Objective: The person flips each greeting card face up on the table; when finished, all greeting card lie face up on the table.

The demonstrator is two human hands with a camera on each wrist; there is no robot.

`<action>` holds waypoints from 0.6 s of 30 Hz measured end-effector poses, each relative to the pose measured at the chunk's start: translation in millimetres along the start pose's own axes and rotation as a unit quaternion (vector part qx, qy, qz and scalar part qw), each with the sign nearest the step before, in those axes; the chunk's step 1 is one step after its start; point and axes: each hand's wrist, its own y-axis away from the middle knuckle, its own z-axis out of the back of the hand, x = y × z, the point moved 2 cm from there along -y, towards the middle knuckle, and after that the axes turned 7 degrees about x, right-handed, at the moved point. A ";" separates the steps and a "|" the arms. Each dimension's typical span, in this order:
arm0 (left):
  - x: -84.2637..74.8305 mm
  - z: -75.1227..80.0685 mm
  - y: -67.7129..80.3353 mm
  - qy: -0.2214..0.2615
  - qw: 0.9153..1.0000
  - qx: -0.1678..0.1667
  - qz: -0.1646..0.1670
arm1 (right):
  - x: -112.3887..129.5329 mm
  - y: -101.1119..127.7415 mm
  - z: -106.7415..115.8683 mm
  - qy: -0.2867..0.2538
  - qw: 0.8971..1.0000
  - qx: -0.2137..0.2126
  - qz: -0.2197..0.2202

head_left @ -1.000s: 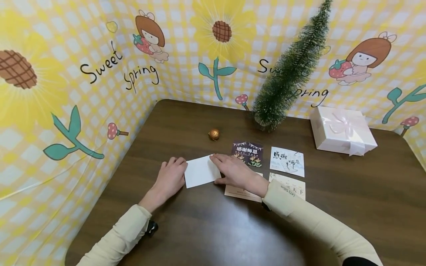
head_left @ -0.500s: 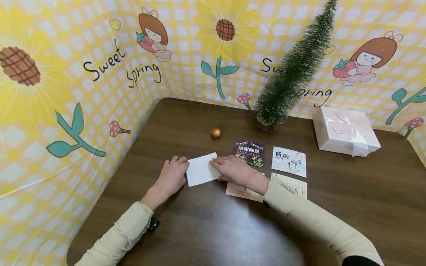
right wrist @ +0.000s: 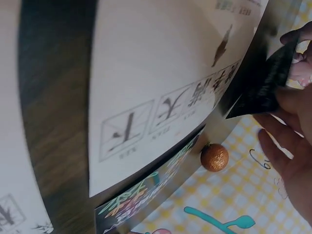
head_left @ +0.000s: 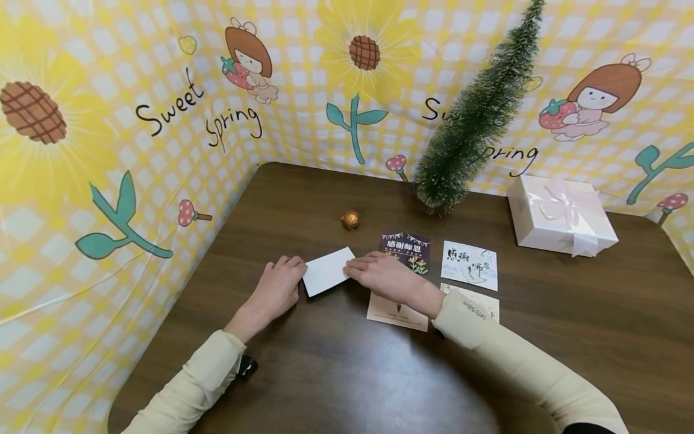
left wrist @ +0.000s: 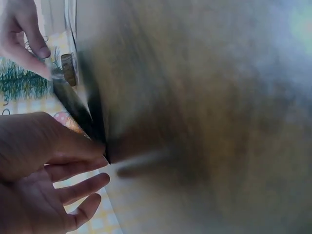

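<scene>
A blank white card (head_left: pixel 327 272) is held between both hands, tilted, with a dark strip below its near edge. My left hand (head_left: pixel 275 288) pinches its left end. In the left wrist view, the left thumb and forefinger meet at a corner of the card's dark side (left wrist: pixel 73 103), while the other fingers are spread apart. My right hand (head_left: pixel 384 278) pinches the opposite end, reaching over printed cards. The right wrist view shows the card's dark face (right wrist: pixel 261 87). Whether it is one sheet or folded, I cannot tell.
Under the right arm lie a purple card (head_left: pixel 416 250), a beige card (head_left: pixel 398 316), a white card with black characters (head_left: pixel 469 265) and a cream card (head_left: pixel 479 296). Beyond are an orange ball (head_left: pixel 350 220), a small artificial tree (head_left: pixel 466 132) and a ribboned white box (head_left: pixel 566 220) on the brown table (head_left: pixel 293 193).
The white card has tilted, its near edge raised, so it looks narrower with darkness beneath. The right hand shifted slightly at its end; the left hand stayed nearly in place.
</scene>
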 end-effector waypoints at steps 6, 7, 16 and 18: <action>1.3 0.8 -1.9 0.037 0.998 -0.045 -0.016 | -7.4 1.3 4.2 0.006 0.994 -0.104 -0.013; 1.0 1.3 -2.8 0.045 0.997 -0.054 -0.019 | -8.5 1.2 5.4 0.003 0.993 -0.116 -0.017; -3.8 10.2 -6.5 0.104 0.989 -0.098 -0.032 | -17.4 5.9 12.3 -0.127 0.980 -0.126 -0.090; -5.2 11.5 -5.9 0.125 0.987 -0.091 -0.030 | -18.7 7.3 12.9 -0.171 0.970 -0.142 -0.098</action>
